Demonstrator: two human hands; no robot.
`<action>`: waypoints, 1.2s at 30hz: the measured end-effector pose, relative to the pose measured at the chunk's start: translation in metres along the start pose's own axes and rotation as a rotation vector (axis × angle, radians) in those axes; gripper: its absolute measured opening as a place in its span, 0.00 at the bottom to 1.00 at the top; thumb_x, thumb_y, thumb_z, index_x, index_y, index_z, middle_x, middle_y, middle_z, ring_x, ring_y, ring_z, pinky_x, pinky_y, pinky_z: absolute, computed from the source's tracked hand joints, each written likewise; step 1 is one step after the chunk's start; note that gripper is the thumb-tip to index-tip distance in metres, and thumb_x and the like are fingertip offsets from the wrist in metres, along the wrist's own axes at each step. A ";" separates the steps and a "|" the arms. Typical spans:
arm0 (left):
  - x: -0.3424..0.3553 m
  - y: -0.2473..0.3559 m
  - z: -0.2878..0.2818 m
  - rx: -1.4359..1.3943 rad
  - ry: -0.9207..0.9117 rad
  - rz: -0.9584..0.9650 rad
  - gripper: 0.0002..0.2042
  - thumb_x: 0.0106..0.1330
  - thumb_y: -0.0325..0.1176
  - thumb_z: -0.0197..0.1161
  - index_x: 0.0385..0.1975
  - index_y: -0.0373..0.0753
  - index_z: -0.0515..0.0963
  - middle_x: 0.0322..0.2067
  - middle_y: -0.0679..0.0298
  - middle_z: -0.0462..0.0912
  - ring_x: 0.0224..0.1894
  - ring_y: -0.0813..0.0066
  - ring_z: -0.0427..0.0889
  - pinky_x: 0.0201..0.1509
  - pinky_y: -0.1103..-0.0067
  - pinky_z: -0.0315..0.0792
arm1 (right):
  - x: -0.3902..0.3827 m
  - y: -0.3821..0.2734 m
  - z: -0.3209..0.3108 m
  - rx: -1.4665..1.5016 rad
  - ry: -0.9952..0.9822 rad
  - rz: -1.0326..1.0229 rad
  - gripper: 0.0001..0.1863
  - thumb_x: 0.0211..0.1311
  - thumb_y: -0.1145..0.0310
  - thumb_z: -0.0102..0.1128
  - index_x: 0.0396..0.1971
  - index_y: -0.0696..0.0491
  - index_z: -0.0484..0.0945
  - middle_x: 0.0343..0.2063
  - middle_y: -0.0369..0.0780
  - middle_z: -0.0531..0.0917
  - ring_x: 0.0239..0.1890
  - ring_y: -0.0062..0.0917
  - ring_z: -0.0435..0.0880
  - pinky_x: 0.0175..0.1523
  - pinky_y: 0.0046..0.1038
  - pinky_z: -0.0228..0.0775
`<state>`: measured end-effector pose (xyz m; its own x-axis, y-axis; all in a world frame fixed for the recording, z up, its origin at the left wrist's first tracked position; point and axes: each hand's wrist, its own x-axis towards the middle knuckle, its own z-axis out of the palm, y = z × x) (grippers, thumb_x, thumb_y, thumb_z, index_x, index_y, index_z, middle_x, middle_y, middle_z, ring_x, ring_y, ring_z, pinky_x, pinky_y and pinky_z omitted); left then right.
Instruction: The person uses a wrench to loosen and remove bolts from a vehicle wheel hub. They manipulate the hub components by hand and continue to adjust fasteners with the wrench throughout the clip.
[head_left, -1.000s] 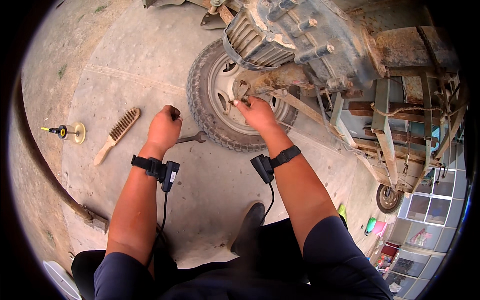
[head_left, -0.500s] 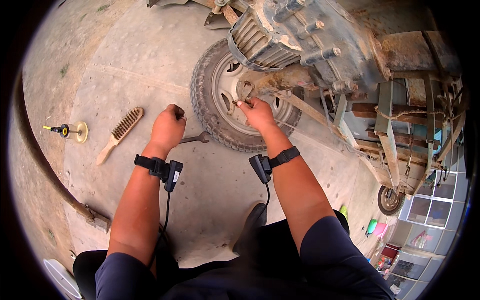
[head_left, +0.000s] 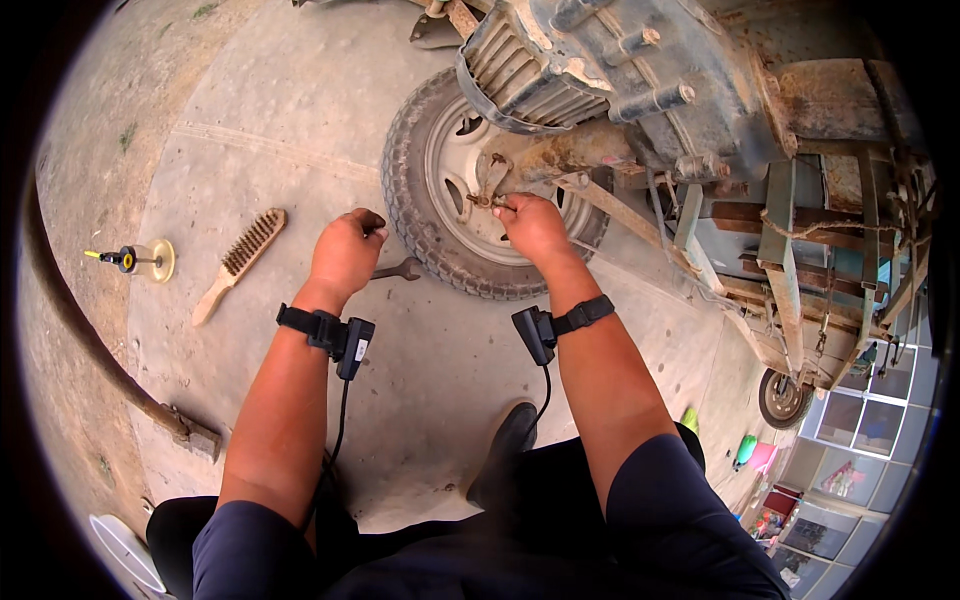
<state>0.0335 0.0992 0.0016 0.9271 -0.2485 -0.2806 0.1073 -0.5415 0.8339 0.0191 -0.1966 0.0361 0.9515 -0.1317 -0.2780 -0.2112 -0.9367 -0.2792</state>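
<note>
My right hand [head_left: 531, 225] pinches a small rusty metal part [head_left: 484, 200] in front of the pale rim of a tyred wheel [head_left: 412, 178], close to a bracket by the hub. My left hand [head_left: 345, 248] is closed, fingertips curled round something dark that I cannot make out, left of the tyre. An open-ended wrench [head_left: 405, 270] lies on the concrete by that hand, partly hidden. A wooden-handled wire brush [head_left: 235, 265] lies farther left. A rusty, muddy housing [head_left: 640, 70] with cast fins hangs over the wheel.
A small yellow-and-black tool [head_left: 128, 260] with a round clear part lies far left, near a curved dark bar [head_left: 95, 350]. At right stand a rusty frame [head_left: 780, 240] with rope, a smaller wheel [head_left: 783, 400] and a glazed wall [head_left: 860, 420]. My boot [head_left: 505, 445] is below.
Both hands have shifted slightly right in the picture, along with the wheel and housing. My right hand keeps its pinch; more of the small part shows at its fingertips.
</note>
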 end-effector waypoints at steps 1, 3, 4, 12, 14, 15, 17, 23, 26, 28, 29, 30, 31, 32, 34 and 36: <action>0.000 0.001 0.002 0.033 0.028 0.031 0.12 0.67 0.30 0.63 0.44 0.28 0.81 0.37 0.51 0.87 0.37 0.61 0.87 0.45 0.72 0.79 | -0.001 0.000 0.000 0.003 0.006 -0.001 0.16 0.66 0.55 0.61 0.37 0.54 0.82 0.40 0.47 0.84 0.47 0.47 0.81 0.51 0.46 0.73; 0.000 0.004 0.005 0.097 0.084 0.093 0.12 0.66 0.30 0.64 0.43 0.28 0.81 0.37 0.50 0.87 0.39 0.60 0.87 0.47 0.71 0.78 | -0.002 0.001 0.001 -0.006 0.026 -0.002 0.16 0.66 0.55 0.61 0.38 0.53 0.82 0.41 0.47 0.84 0.47 0.47 0.81 0.51 0.46 0.73; 0.002 0.001 0.006 0.088 0.073 0.081 0.11 0.66 0.30 0.64 0.43 0.28 0.81 0.37 0.50 0.87 0.39 0.59 0.86 0.47 0.71 0.78 | -0.002 -0.001 0.001 -0.010 0.035 -0.005 0.16 0.66 0.55 0.60 0.38 0.53 0.82 0.42 0.47 0.84 0.47 0.47 0.81 0.51 0.46 0.73; 0.006 -0.003 0.009 0.002 -0.017 -0.014 0.10 0.66 0.28 0.63 0.42 0.28 0.80 0.32 0.53 0.87 0.31 0.66 0.85 0.40 0.72 0.78 | -0.001 0.000 0.004 -0.044 0.032 0.006 0.17 0.66 0.54 0.61 0.41 0.54 0.83 0.45 0.47 0.83 0.48 0.47 0.82 0.53 0.44 0.74; 0.006 -0.001 0.009 -0.023 -0.013 -0.010 0.10 0.66 0.28 0.63 0.42 0.28 0.80 0.31 0.54 0.87 0.30 0.68 0.85 0.39 0.73 0.78 | -0.001 0.003 0.007 -0.013 0.072 0.018 0.18 0.66 0.53 0.61 0.42 0.54 0.83 0.46 0.47 0.84 0.49 0.47 0.82 0.54 0.43 0.74; 0.007 0.000 0.009 -0.036 -0.011 -0.008 0.10 0.66 0.28 0.63 0.42 0.28 0.80 0.31 0.54 0.87 0.29 0.69 0.85 0.38 0.74 0.78 | -0.002 0.007 0.006 0.012 0.097 0.017 0.19 0.66 0.53 0.62 0.42 0.54 0.83 0.47 0.47 0.84 0.49 0.47 0.82 0.54 0.43 0.74; 0.007 -0.002 0.007 -0.018 -0.011 -0.017 0.10 0.66 0.27 0.62 0.42 0.27 0.80 0.31 0.55 0.87 0.29 0.69 0.85 0.38 0.74 0.78 | -0.002 -0.003 -0.003 0.054 0.057 0.035 0.20 0.65 0.52 0.63 0.43 0.55 0.83 0.47 0.48 0.84 0.50 0.47 0.82 0.55 0.42 0.74; 0.006 -0.001 0.005 -0.029 -0.025 -0.027 0.10 0.66 0.27 0.62 0.43 0.27 0.80 0.31 0.55 0.87 0.29 0.69 0.85 0.38 0.74 0.78 | 0.004 -0.015 -0.012 0.095 -0.055 0.115 0.23 0.64 0.49 0.65 0.39 0.58 0.83 0.39 0.51 0.85 0.44 0.47 0.83 0.51 0.43 0.74; 0.004 -0.006 0.002 -0.024 -0.016 -0.026 0.11 0.67 0.28 0.63 0.43 0.27 0.80 0.31 0.55 0.87 0.30 0.69 0.85 0.38 0.74 0.78 | 0.005 -0.016 -0.005 0.110 0.006 0.052 0.25 0.63 0.49 0.66 0.32 0.61 0.82 0.31 0.52 0.84 0.36 0.47 0.83 0.45 0.42 0.74; 0.004 -0.011 -0.001 -0.029 -0.009 -0.030 0.11 0.67 0.28 0.63 0.43 0.27 0.80 0.32 0.54 0.87 0.30 0.69 0.85 0.38 0.74 0.78 | 0.005 -0.020 -0.003 0.071 0.003 0.022 0.25 0.63 0.49 0.66 0.32 0.61 0.82 0.32 0.53 0.84 0.37 0.48 0.83 0.46 0.43 0.74; 0.004 -0.012 -0.002 -0.037 -0.011 -0.036 0.11 0.67 0.28 0.63 0.43 0.27 0.80 0.32 0.54 0.87 0.30 0.69 0.85 0.38 0.74 0.78 | 0.004 -0.021 -0.002 0.070 0.011 0.027 0.25 0.63 0.48 0.65 0.32 0.61 0.82 0.33 0.53 0.84 0.38 0.49 0.83 0.46 0.43 0.74; 0.004 -0.012 -0.002 -0.044 -0.012 -0.043 0.11 0.67 0.28 0.63 0.43 0.27 0.80 0.32 0.55 0.87 0.30 0.69 0.85 0.38 0.74 0.78 | 0.004 -0.022 -0.002 0.069 0.019 0.032 0.25 0.63 0.48 0.65 0.32 0.61 0.82 0.33 0.53 0.84 0.39 0.49 0.83 0.46 0.44 0.73; 0.004 -0.011 -0.003 -0.037 -0.014 -0.039 0.11 0.67 0.28 0.63 0.43 0.27 0.80 0.32 0.55 0.87 0.30 0.70 0.85 0.38 0.74 0.78 | 0.003 -0.022 -0.001 0.070 0.028 0.037 0.25 0.63 0.48 0.65 0.32 0.61 0.82 0.34 0.54 0.84 0.39 0.50 0.83 0.47 0.44 0.73; 0.004 -0.010 -0.003 -0.030 -0.017 -0.035 0.11 0.67 0.28 0.63 0.43 0.27 0.80 0.32 0.55 0.87 0.30 0.70 0.85 0.38 0.74 0.78 | 0.003 -0.022 0.001 0.072 0.036 0.037 0.25 0.63 0.48 0.65 0.32 0.61 0.82 0.34 0.54 0.84 0.40 0.50 0.82 0.47 0.44 0.73; 0.004 -0.009 -0.002 -0.033 -0.017 -0.025 0.11 0.67 0.28 0.63 0.43 0.27 0.80 0.33 0.55 0.87 0.30 0.70 0.85 0.38 0.75 0.78 | 0.002 -0.023 0.002 0.075 0.052 0.036 0.25 0.63 0.48 0.65 0.31 0.61 0.82 0.35 0.54 0.84 0.40 0.51 0.82 0.47 0.45 0.73; 0.006 -0.010 0.000 -0.055 -0.012 -0.012 0.11 0.67 0.27 0.62 0.43 0.27 0.80 0.33 0.55 0.87 0.31 0.70 0.85 0.38 0.75 0.78 | 0.001 -0.025 0.002 0.060 0.075 0.012 0.26 0.63 0.47 0.64 0.31 0.60 0.82 0.35 0.54 0.84 0.40 0.50 0.82 0.47 0.45 0.73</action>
<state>0.0377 0.1035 -0.0084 0.9211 -0.2522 -0.2967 0.1387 -0.4994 0.8552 0.0248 -0.1729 0.0403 0.9623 -0.1691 -0.2128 -0.2340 -0.9139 -0.3317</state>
